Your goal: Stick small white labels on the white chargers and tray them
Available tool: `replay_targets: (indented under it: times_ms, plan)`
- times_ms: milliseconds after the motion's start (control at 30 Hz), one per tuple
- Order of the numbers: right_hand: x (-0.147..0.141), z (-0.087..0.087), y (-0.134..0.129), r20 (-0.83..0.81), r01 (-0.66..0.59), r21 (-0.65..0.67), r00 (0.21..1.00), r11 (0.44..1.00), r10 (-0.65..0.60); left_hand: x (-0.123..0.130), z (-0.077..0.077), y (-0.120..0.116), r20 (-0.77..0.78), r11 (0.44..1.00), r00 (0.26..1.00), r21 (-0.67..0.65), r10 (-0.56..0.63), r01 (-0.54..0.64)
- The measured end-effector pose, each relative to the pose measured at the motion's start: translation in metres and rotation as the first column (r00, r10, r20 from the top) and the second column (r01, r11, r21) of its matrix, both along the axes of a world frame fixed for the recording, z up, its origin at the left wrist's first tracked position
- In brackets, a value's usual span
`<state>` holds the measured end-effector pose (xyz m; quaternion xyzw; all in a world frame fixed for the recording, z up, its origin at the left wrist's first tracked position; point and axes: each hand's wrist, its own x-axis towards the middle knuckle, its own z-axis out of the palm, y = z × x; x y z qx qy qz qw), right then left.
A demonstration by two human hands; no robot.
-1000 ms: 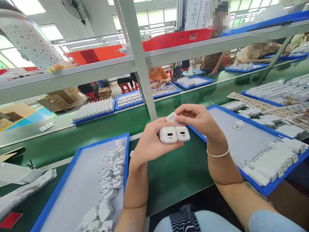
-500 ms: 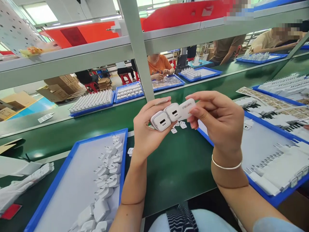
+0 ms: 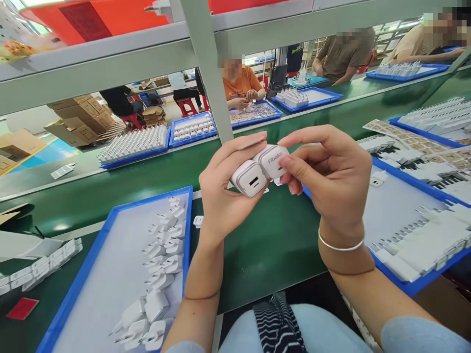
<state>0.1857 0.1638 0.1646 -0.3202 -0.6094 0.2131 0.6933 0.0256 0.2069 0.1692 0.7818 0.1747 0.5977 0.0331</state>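
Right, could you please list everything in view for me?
Rectangular slotted charger blocks: two, white, centre
Printed piece: one, white, over one block's front
Rectangular trays: at least eight, blue rims, left, right, across
Pronged plugs: dozens, white, in trays
Card: one, red, lower left
Gridded sheet: at least one, tan, right
Metal shelf frame: one, grey, top
Bin: at least one, orange, on shelf
Cardboard boxes: several, brown, left background
Stools: at least two, red, background
Co-workers: at least four, variously clothed, background
Worktop: one, green, below hands
Left hand: one, around blocks
Right hand: one, at printed piece
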Motion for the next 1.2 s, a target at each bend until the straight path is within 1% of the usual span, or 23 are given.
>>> replay_targets:
  times_ms: [100,200,367,467,567,800,867,1000,1100,1200]
  plan:
    - [-0.001,0.0,0.0,0.002,0.017,0.009,1.0,1.0,-0.017,0.0,0.0,-0.001,-0.002,1.0,1.0,0.013,0.015,-0.015]
    - [-0.002,0.001,0.0,0.004,0.03,0.015,1.0,0.999,-0.03,0.001,0.001,-0.001,0.017,0.999,1.0,0.037,0.002,-0.002]
    - [-0.002,0.0,0.002,0.018,0.0,0.035,1.0,0.999,-0.001,0.002,0.001,0.0,0.029,0.998,1.0,0.063,0.006,-0.008]
    - [-0.001,0.0,0.002,0.037,0.007,0.032,0.999,0.999,-0.008,0.003,0.002,0.0,0.034,0.996,0.999,0.089,-0.021,0.018]
    - [0.001,0.001,-0.001,0.059,0.036,0.037,0.998,0.999,-0.038,0.005,0.001,-0.002,0.028,0.997,0.999,0.065,-0.035,0.033]
    - [0.004,0.004,-0.006,0.085,0.073,0.025,0.994,0.997,-0.075,0.009,0.001,-0.007,0.032,1.0,0.999,0.021,-0.021,0.02]
    - [0.003,0.004,-0.006,0.082,0.065,0.025,0.994,0.998,-0.067,0.01,0.001,-0.006,0.036,1.0,0.999,0.015,-0.018,0.017]
    - [0.001,0.003,-0.005,0.061,0.043,0.008,0.997,0.999,-0.043,0.01,0.001,-0.006,0.046,0.998,0.999,0.055,0.018,-0.021]
    - [0.002,0.004,-0.005,0.051,0.022,-0.011,0.998,1.0,-0.022,0.009,0.001,-0.006,0.024,0.999,0.999,0.039,0.038,-0.039]
    - [0.005,0.005,-0.004,0.048,-0.004,0.009,0.999,1.0,0.003,0.008,0.001,-0.007,0.01,0.999,0.999,0.028,0.03,-0.03]
